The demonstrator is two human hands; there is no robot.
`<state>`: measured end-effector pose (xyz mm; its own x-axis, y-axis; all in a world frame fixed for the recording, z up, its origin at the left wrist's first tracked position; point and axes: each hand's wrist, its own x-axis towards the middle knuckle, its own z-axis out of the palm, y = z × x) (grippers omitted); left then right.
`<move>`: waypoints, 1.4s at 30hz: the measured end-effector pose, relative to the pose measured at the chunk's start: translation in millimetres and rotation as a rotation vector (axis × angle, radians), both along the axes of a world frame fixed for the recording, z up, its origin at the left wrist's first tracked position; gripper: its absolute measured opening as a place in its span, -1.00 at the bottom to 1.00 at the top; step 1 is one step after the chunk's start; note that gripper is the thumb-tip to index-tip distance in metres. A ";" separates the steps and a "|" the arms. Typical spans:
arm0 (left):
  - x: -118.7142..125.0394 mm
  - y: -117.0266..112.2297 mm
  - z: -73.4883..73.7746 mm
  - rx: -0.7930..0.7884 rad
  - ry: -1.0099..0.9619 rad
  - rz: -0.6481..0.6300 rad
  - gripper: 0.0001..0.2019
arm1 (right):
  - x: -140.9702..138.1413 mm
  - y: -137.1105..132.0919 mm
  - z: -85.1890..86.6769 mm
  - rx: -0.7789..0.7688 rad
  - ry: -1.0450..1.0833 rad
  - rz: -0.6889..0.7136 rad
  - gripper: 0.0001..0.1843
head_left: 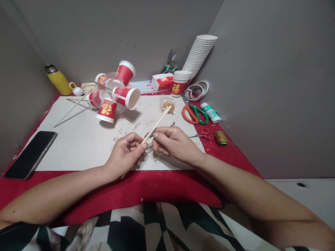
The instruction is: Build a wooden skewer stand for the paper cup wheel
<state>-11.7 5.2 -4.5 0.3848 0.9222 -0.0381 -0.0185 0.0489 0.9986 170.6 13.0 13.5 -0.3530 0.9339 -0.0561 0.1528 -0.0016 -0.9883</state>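
My left hand is closed round the near end of a pair of pale wooden sticks, which slant up and away to the right. My right hand pinches the same sticks just beyond the left hand, and a yellow rubber band hangs by its fingers. Both hands hover over a white board on a red cloth.
A cluster of red paper cups on sticks around a clear plastic dome lies at the back. A phone is at left, with a yellow bottle behind. Orange-green scissors, small scissors, a thread spool, a glue tube and stacked white cups are at right.
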 end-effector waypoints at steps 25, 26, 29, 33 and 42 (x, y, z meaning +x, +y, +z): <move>-4.9 7.4 -10.2 0.606 0.363 0.152 -0.89 | -9.2 -3.1 -5.9 0.211 -0.078 -0.163 -0.63; -5.9 8.2 -11.5 0.705 0.416 0.169 -0.90 | -9.3 -3.0 -6.3 0.207 -0.091 -0.167 -0.61; -8.4 11.0 -15.3 0.897 0.506 0.166 -0.93 | -7.7 -3.4 -6.8 0.220 -0.133 -0.150 -0.58; -11.0 15.1 -20.0 1.045 0.577 0.131 -0.94 | -4.7 -4.5 -7.5 0.226 -0.118 -0.095 -0.60; -13.9 10.3 -19.8 1.109 0.658 0.004 -0.92 | -8.3 -5.2 -15.7 0.136 -0.023 -0.124 -0.68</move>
<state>-25.6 15.5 -24.3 0.5832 0.5843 0.5643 0.4918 -0.8069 0.3272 162.2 7.8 -2.2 -0.2346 0.9698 0.0673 0.1819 0.1118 -0.9769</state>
